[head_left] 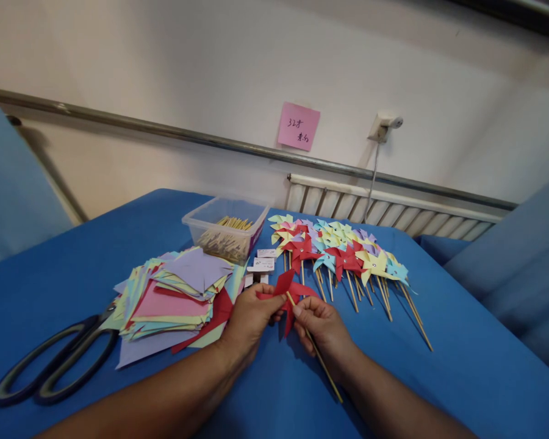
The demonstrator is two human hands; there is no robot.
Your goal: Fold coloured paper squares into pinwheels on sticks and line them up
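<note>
Between my hands is a red paper pinwheel [284,284], its blades folded in. My left hand [251,311] pinches the pinwheel near its centre, thumb close to the top of a thin wooden stick [322,363]. The stick's upper end lies against the middle of the red paper, and its lower end slants down to the right. My right hand [322,323] is closed round the upper part of the stick. Whether a pin joins stick and paper is hidden. Just beyond my left hand stand small white boxes [261,263].
Finished pinwheels [348,259] on sticks lie in a pile at the back right. Cut paper sheets [174,299] are stacked on the left, beside large scissors [68,353]. A clear plastic box [194,221] of sticks stands behind, on the blue-covered table [476,366].
</note>
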